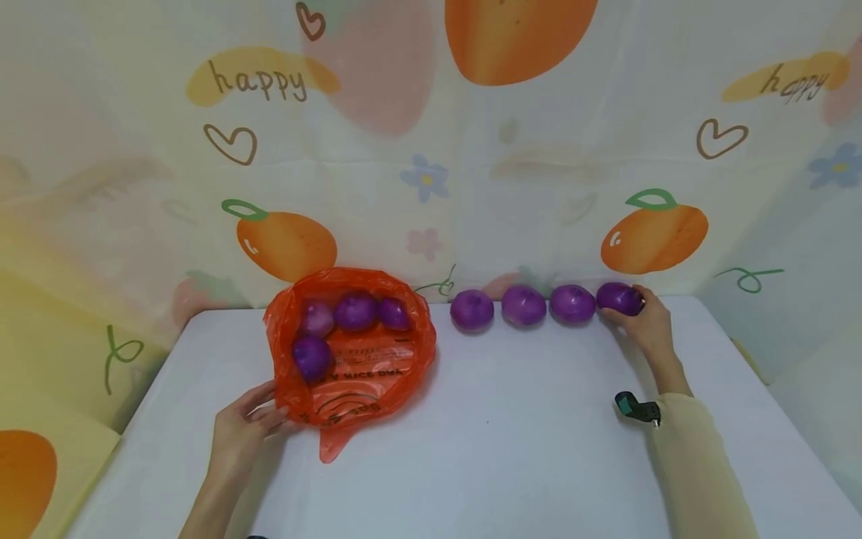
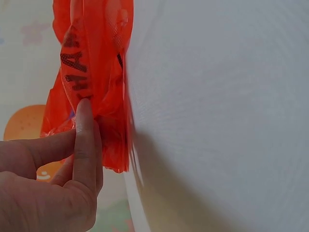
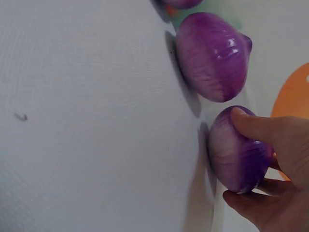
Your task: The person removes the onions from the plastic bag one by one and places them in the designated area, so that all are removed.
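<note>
Right hand [image 1: 648, 329] grips the end onion [image 1: 618, 298]; left hand [image 1: 242, 423] rests at the red bag [image 1: 423, 329]

In the head view, a white table [image 1: 512, 449] stands before a printed cloth [image 1: 377, 202] with oranges, hearts and the word "happy". The red bag sits open on the table, left of centre, with four bagged onions [image 1: 355, 311] inside: three along its far side, one near its left wall. To its right, three purple onions [image 1: 524, 306] and the end onion form a row along the table's far edge. The right hand has its fingers curled round the end onion, at the row's right end. A pale sleeve [image 1: 700, 464] covers that forearm, with a dark strap [image 1: 636, 409] beside the cuff. The left hand is at the bag's near left side.

In the left wrist view, the left hand's fingers are fairly straight and close together — the tips touch the outside of the bag, just below dark printed letters.

In the right wrist view, the thumb lies over one side of the end onion and the fingers hold the other — a narrow gap parts it from its neighbour. Whether it touches the table, I cannot tell.
</note>
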